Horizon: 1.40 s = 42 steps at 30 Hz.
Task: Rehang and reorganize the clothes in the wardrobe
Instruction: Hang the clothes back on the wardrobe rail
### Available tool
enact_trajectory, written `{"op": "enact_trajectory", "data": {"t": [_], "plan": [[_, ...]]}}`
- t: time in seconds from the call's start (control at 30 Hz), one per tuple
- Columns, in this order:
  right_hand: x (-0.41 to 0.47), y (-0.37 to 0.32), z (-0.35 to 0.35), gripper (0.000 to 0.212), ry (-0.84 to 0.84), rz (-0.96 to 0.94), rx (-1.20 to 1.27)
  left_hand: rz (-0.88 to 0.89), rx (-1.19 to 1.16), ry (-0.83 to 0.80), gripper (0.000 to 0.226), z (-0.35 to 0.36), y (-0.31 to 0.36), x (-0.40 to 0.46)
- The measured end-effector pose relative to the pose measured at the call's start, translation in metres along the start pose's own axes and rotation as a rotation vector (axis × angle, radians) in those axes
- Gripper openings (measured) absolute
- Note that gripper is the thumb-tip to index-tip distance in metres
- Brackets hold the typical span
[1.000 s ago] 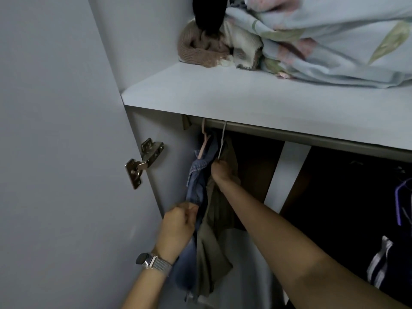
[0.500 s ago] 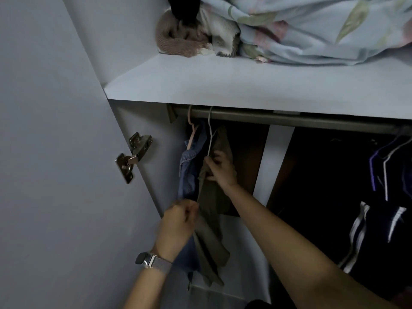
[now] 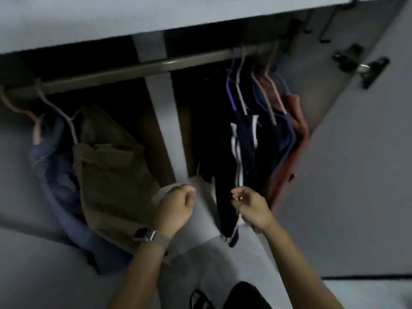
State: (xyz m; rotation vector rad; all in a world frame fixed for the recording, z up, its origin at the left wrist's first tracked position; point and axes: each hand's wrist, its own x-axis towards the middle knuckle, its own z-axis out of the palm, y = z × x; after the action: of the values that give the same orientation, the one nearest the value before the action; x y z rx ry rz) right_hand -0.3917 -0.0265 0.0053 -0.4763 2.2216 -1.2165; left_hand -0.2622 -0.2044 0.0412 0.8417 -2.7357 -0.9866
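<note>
A grey rail (image 3: pixel 156 68) runs under the wardrobe shelf (image 3: pixel 111 18). At its left end hang a blue denim garment (image 3: pixel 55 175) on a pink hanger and a khaki garment (image 3: pixel 111 175) on a white hanger. Toward the right hangs a dark garment with white stripes (image 3: pixel 243 141), beside purple and red clothes (image 3: pixel 296 130) on several hangers. My left hand (image 3: pixel 176 208), with a watch on the wrist, is a closed fist just right of the khaki garment and holds nothing. My right hand (image 3: pixel 249 206) curls its fingers on the striped garment's lower part.
A white upright strip (image 3: pixel 165 119) stands at the back of the wardrobe between the two groups of clothes. The open right door (image 3: pixel 356 175) carries a metal hinge (image 3: pixel 361 65). A pale surface (image 3: pixel 200 248) lies below my hands, and a black item (image 3: pixel 245 295) sits at the bottom edge.
Both hands let go of the denim and khaki clothes at the left and moved right to the dark striped garment. The view swung right and down; the bedding on the shelf is out of sight.
</note>
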Motion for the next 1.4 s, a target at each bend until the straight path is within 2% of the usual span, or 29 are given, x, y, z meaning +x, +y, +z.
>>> {"op": "enact_trajectory", "data": {"t": [0.13,0.3,0.43,0.6,0.77,0.93,1.07,1.2,1.3,1.4], "plan": [[-0.061,0.071,-0.062,0.023,0.101,0.127,-0.122,0.197,0.173,-0.267,0.028,0.060,0.055,0.006],[-0.178,0.152,-0.115,0.041,0.329,0.347,-0.207,0.473,0.282,-0.561,0.032,0.143,0.145,-0.030],[-0.301,0.215,-0.150,0.042,0.577,0.513,-0.159,0.706,0.306,-0.697,0.030,0.218,0.222,-0.104],[-0.471,0.290,-0.174,0.050,0.792,0.713,-0.116,0.939,0.309,-0.863,0.037,0.305,0.308,-0.240],[-0.631,0.345,-0.165,0.059,0.949,0.883,-0.030,1.200,0.332,-0.954,0.041,0.367,0.371,-0.382],[-0.745,0.374,-0.137,0.054,1.137,1.025,0.098,1.407,0.375,-1.093,0.041,0.408,0.414,-0.499],[-0.797,0.389,-0.113,0.052,1.292,1.116,0.218,1.560,0.429,-1.181,0.042,0.437,0.437,-0.569],[-0.837,0.405,-0.093,0.062,1.393,1.218,0.304,1.712,0.483,-1.287,0.044,0.471,0.460,-0.634],[-0.862,0.406,-0.081,0.049,1.495,1.311,0.345,1.845,0.499,-1.383,0.045,0.492,0.477,-0.682],[-0.889,0.406,-0.069,0.053,1.602,1.442,0.417,1.994,0.505,-1.441,0.044,0.510,0.492,-0.739]]}}
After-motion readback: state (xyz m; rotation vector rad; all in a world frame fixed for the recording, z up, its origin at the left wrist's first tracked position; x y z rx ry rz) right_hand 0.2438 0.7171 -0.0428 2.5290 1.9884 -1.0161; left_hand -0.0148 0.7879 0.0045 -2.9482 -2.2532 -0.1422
